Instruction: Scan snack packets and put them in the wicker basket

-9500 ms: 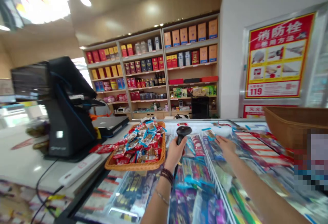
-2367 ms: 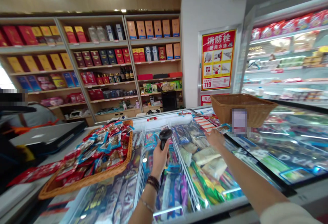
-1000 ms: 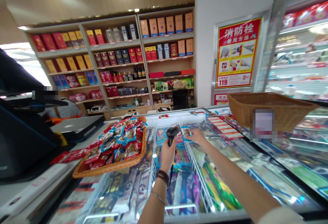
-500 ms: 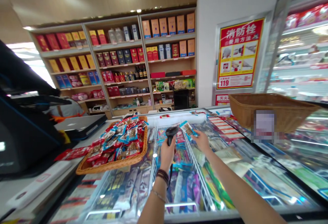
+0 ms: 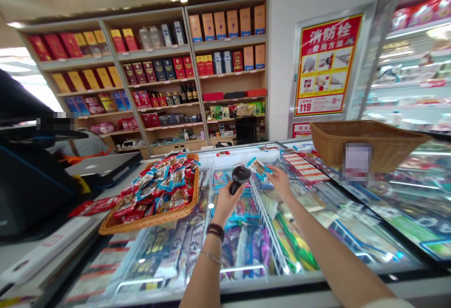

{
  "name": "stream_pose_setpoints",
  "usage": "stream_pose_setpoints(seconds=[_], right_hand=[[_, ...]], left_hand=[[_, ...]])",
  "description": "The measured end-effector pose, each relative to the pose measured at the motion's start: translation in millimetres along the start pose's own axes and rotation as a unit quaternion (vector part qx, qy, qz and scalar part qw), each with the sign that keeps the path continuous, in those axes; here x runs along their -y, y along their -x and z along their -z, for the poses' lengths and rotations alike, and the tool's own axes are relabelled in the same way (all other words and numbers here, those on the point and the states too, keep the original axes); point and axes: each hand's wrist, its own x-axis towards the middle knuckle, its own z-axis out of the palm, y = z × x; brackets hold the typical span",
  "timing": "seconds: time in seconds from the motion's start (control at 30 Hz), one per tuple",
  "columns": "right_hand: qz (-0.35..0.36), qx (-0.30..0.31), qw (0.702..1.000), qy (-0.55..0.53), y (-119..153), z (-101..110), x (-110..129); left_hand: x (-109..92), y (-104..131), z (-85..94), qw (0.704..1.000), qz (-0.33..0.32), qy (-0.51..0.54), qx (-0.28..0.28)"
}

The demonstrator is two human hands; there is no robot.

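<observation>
My left hand (image 5: 227,202) is closed round the handle of a black barcode scanner (image 5: 241,174), its head tilted toward the right. Just right of it, my right hand (image 5: 281,182) pinches the edge of a small blue snack packet (image 5: 258,167) with a clear, brownish middle. Scanner and packet are close together but apart, both above the glass top of a chest freezer (image 5: 243,275). To the left, a wicker basket (image 5: 192,207) is heaped with similar red and blue snack packets (image 5: 162,181).
At right stands a brown woven basket (image 5: 398,150) on the freezer. Dark checkout equipment (image 5: 24,181) and a flat scale-like device (image 5: 105,169) occupy the left counter. Shelves of boxes (image 5: 155,73) line the back wall; part of a person (image 5: 77,146) shows at far left.
My left hand has turned the scanner's head toward the packet and shifted it slightly right. My right hand still holds the packet. The whole view has shifted a little.
</observation>
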Motion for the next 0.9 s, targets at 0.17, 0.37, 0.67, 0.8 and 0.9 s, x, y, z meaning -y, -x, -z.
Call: stream_pose_setpoints(seconds=[0.17, 0.37, 0.67, 0.8, 0.9], right_hand=[[-0.021, -0.023, 0.999, -0.005, -3.4, 4.2, -5.6], [-0.024, -0.020, 0.999, 0.008, -4.5, 3.4, -8.2], [-0.014, -0.009, 1.000, 0.005, -3.5, 4.1, -6.9], [-0.013, -0.010, 1.000, 0.000, -2.5, 3.8, -4.9], [-0.013, -0.014, 1.000, -0.004, -1.7, 3.6, -3.6]], left_hand=[[2.9, 0.5, -1.2, 0.998, 0.019, 0.026, 0.047], [4.3, 0.0, -0.8, 0.997, 0.029, 0.053, 0.057], [4.6, 0.0, 0.3, 0.996, 0.025, 0.054, 0.067], [5.8, -0.5, 0.3, 0.996, 0.025, 0.054, 0.068], [6.5, -0.9, 0.6, 0.996, 0.026, 0.052, 0.069]])
